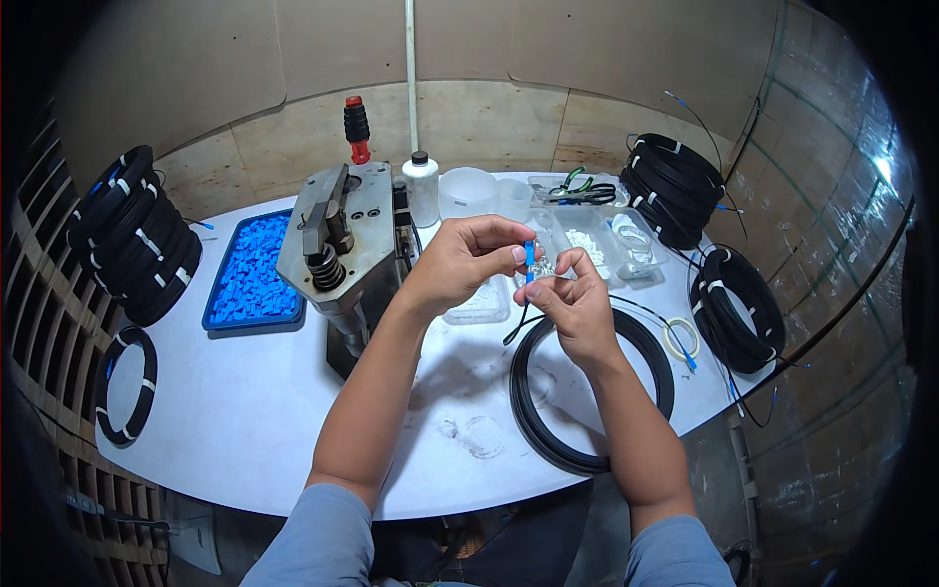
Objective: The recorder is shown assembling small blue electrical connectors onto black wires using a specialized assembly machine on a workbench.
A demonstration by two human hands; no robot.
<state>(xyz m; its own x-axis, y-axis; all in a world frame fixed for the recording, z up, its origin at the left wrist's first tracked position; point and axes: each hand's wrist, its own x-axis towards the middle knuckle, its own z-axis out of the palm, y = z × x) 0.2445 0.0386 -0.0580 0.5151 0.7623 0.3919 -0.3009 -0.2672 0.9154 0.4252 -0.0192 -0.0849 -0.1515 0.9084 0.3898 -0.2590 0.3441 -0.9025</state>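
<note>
Above the white table, my left hand (474,262) pinches the upper end of a small blue cable connector (530,256) between thumb and fingers. Just below it, my right hand (577,298) grips the connector's lower part where the thin black cable begins. That cable runs down toward a large black cable coil (523,411) lying flat on the table beneath my right forearm. A second blue connector (691,363) lies at the coil's other free end, to the right. My fingertips partly cover the connector I hold.
A metal press (337,230) stands left of my hands, beside a blue tray (256,327) of blue connector parts. Behind are a white bottle (421,191) and clear plastic boxes (641,264). Stacked black coils (137,240) stand left, others (673,191) right; a tape roll (669,342) lies right.
</note>
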